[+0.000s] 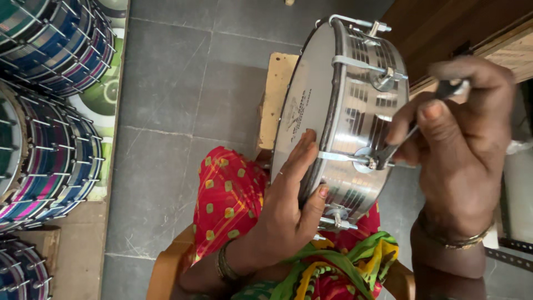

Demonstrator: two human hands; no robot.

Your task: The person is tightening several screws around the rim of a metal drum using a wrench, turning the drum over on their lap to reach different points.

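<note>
A drum [344, 116] with a glossy, mirror-bright metal shell and smooth matt skin meets a shiny metal wrench [397, 145], above bright patterned cloth [230, 194], a rough wooden block [276, 94] and a dull grey stone-tiled floor [183, 100].

Even, soft daylight, moderately bright; no hard shadows on grey stone floor [183, 100]. Streaky glare on shiny chrome drum shell [361, 105]. Right hand [466, 144] slightly blurred; stacked coloured drums [50, 111] bowed w/ edge distortion at left.

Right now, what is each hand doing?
Left hand: closed around the shiny metal drum, steadying it.
Right hand: closed on a small metal wrench.
</note>
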